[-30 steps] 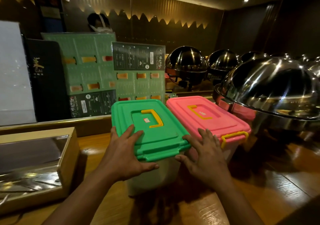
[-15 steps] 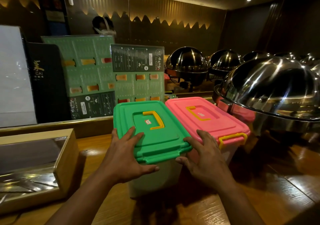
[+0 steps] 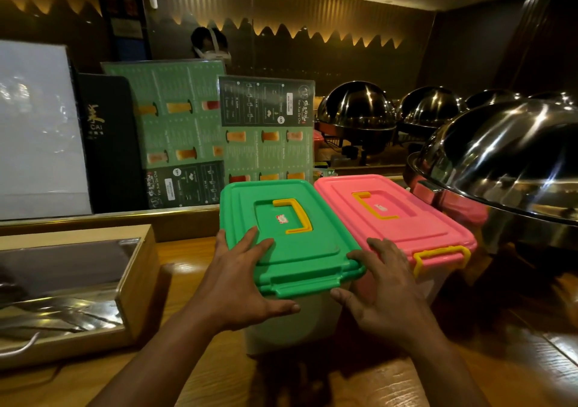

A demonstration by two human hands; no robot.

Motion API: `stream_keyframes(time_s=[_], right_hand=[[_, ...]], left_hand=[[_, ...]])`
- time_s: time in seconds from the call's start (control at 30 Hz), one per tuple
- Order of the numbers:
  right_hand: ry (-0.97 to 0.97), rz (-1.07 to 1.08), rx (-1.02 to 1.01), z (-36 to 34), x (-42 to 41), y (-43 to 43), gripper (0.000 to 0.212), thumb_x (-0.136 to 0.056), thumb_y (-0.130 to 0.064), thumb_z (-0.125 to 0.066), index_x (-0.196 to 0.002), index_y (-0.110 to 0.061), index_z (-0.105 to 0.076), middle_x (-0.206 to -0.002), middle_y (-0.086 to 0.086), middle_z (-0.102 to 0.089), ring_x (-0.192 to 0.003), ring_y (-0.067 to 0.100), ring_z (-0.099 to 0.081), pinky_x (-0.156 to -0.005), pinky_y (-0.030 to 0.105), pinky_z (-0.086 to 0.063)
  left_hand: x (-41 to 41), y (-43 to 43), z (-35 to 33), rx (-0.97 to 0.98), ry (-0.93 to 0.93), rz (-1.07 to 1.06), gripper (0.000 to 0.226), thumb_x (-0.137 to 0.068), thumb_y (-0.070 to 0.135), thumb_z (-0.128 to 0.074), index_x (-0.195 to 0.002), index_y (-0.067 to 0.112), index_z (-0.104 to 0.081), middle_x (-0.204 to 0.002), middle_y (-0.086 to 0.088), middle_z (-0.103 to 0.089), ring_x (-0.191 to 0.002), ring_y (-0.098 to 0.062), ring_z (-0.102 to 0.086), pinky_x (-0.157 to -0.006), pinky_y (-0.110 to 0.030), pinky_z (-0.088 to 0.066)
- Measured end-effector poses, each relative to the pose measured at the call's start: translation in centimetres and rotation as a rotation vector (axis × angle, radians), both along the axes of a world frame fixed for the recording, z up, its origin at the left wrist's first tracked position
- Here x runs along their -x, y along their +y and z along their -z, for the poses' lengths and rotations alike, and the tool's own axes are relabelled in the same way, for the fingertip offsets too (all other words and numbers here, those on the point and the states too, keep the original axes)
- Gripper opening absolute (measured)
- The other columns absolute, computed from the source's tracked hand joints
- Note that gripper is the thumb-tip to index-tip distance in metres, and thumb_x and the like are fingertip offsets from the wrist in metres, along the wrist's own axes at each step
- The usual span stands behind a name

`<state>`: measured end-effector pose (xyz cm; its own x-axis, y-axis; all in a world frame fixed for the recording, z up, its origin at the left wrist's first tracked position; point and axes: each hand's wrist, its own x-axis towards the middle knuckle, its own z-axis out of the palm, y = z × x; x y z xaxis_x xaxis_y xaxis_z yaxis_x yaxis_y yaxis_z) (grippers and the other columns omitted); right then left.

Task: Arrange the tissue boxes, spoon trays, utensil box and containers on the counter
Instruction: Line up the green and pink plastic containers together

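A container with a green lid (image 3: pixel 300 237) and a yellow handle stands on the wooden counter (image 3: pixel 469 359), pressed side by side against a container with a pink lid (image 3: pixel 403 215). My left hand (image 3: pixel 240 284) grips the green container's near left corner, fingers on the lid, thumb under its front rim. My right hand (image 3: pixel 384 291) holds the near right corner, fingers lying in the seam between the two lids. A wooden utensil box (image 3: pixel 131 287) with a shiny lining sits at the left.
Tall green menu boards (image 3: pixel 266 131) and a black menu (image 3: pixel 109 143) lean against the back ledge. A large steel chafing dome (image 3: pixel 506 162) stands close on the right of the pink container, with more domes behind it.
Both hands have stayed on the green container, which has slid slightly away from me beside the pink one. My right fingers have shifted a little on the seam.
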<state>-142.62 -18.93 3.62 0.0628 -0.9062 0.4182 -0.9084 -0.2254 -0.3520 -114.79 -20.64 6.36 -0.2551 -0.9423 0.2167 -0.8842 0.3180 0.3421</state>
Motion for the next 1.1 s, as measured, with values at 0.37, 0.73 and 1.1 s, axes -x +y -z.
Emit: stream_keyframes(time_s=[0.37, 0.73, 1.1], right_hand=[[-0.229, 0.035, 0.263, -1.4, -5.5, 1.1, 0.059, -0.080, -0.053, -0.057, -0.117, -0.008, -0.068, -0.131, 0.020, -0.055, -0.124, 0.040, -0.052, -0.107, 0.050, -0.041], [-0.249, -0.273, 0.143, 2.2, -30.0, 3.4, 0.039, -0.092, -0.037, -0.063, -0.128, -0.023, -0.061, -0.128, -0.004, -0.055, -0.116, 0.010, -0.052, -0.099, 0.034, -0.048], [-0.412, -0.107, -0.207, 8.4, -42.1, 2.0, 0.074, -0.094, -0.041, -0.064, -0.150, -0.059, -0.020, -0.152, -0.003, -0.042, -0.128, 0.016, -0.050, -0.086, 0.031, -0.057]], left_hand=[[-6.8, 1.3, -0.4, -0.076, 0.304, 0.064, 0.093, -0.070, 0.079, -0.060, -0.149, 0.043, -0.028, -0.163, 0.014, -0.010, -0.149, -0.014, -0.010, -0.117, -0.051, -0.023], [-32.3, 3.6, 1.5, 0.096, 0.368, -0.311, 0.063, -0.085, 0.069, -0.050, -0.137, 0.033, -0.051, -0.152, 0.000, -0.040, -0.137, -0.025, -0.037, -0.104, -0.051, -0.040], [-49.2, 4.8, 4.6, -0.175, 0.526, -0.558, 0.070, -0.081, 0.045, -0.071, -0.143, 0.024, -0.044, -0.138, -0.018, -0.053, -0.107, -0.031, -0.055, -0.079, -0.043, -0.046]])
